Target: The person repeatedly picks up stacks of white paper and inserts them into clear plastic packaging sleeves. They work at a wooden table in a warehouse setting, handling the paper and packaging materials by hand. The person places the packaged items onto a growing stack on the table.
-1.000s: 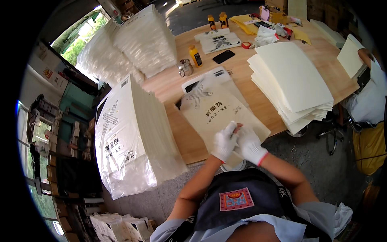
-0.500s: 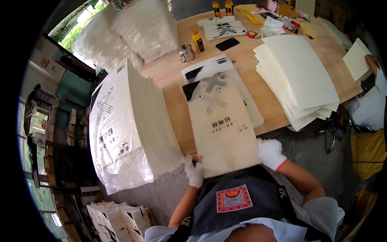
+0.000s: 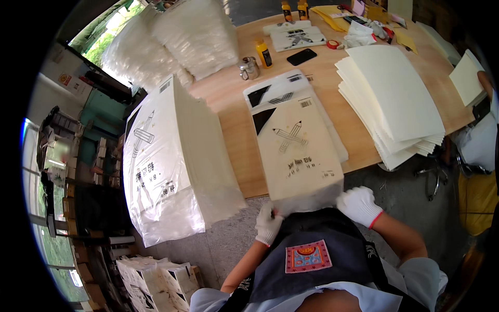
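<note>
In front of me lies a printed clear plastic bag (image 3: 297, 143) with a stack of cream paper inside, over other printed bags (image 3: 337, 140) on the table. A crinkled clear flap of the bag hangs past the paper's near edge, against my apron. My left hand (image 3: 268, 224), in a white knit glove, is closed on the flap's left corner; its fingertips are partly hidden. At the right corner, my gloved right hand (image 3: 359, 205) has its fingers curled in against the bag's edge.
A tall pile of filled bags (image 3: 156, 171) stands at left, a fanned stack of cream paper (image 3: 390, 93) at right. Beyond are a metal cup (image 3: 249, 68), a yellow bottle (image 3: 263, 53), a phone (image 3: 302, 56) and bundled plastic bags (image 3: 197, 34). Another person's hand (image 3: 484, 83) holds paper at far right.
The paper has slid deeper into the bag, away from me, leaving an unfilled flap at the near end. The printing looks sharper now. Both hands stay at the near corners.
</note>
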A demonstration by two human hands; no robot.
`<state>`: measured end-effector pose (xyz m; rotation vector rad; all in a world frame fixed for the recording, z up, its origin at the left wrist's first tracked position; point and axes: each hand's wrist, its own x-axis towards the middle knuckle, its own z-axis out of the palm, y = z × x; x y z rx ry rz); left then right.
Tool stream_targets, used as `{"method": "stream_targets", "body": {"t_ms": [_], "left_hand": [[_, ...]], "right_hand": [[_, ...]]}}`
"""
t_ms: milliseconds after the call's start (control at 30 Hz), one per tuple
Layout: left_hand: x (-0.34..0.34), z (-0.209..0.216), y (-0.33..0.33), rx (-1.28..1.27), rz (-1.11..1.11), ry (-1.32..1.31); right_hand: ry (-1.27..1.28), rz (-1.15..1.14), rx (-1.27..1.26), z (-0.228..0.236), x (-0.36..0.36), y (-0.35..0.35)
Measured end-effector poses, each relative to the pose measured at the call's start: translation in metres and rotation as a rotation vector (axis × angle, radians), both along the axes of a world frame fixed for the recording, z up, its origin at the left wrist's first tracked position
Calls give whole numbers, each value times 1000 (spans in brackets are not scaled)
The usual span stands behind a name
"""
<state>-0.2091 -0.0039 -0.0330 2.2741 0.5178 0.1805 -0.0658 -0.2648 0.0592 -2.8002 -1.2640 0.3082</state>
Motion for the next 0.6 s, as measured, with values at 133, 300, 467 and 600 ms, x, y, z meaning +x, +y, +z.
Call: {"method": "stream_targets", "body": {"t_ms": [133,300,467,600], "left_hand": [[-59,-30,30,-16,-169,253],[-57,-83,33,-905,346,-175],[-18,-52,26,-914,423,42],[25,98,13,-352,-29,70]], "right_hand": [[443,34,-553,-24,-19,-34],[407,-460,-27,-72,7,-36],[1298,-788,826,-133,6,-8],[1505,-717,943,-120,1,6]]}}
